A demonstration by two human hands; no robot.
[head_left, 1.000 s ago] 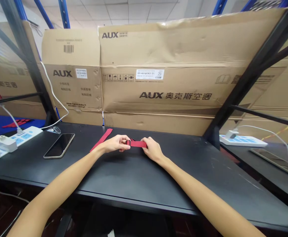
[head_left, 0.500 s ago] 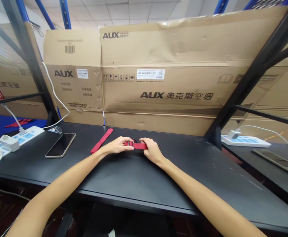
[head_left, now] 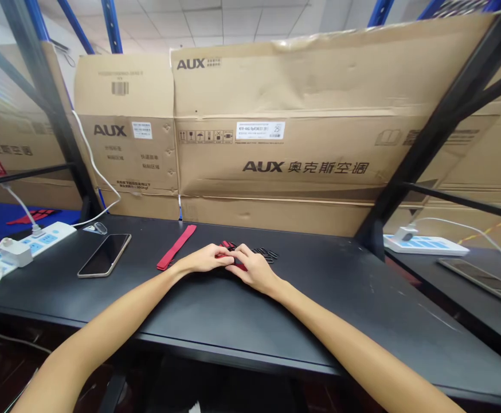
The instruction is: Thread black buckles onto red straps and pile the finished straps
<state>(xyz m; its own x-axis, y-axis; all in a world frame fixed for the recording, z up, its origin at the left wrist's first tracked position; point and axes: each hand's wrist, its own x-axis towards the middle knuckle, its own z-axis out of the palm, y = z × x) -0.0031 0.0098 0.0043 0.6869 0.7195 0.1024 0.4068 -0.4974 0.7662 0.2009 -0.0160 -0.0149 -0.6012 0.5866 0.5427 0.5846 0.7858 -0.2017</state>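
Black workbench (head_left: pixel 332 304) beneath stacked AUX cartons (head_left: pixel 271 166): a person is angling both forearms inward, the left hand (head_left: pixel 203 259) and right hand (head_left: pixel 253 271) curling closed together over a red fabric strap (head_left: pixel 237 267), mostly hidden by the fingers. A second strap (head_left: pixel 176 246) is lying just left; small black buckles (head_left: pixel 265 254) are sitting just beyond the right hand.

Your crimson strap (head_left: pixel 176 247) stands out against the black bench (head_left: pixel 340 298), black buckles (head_left: pixel 265 253) sit just right of centre, and tan cartons (head_left: pixel 271 86) printed in black fill the upper frame.
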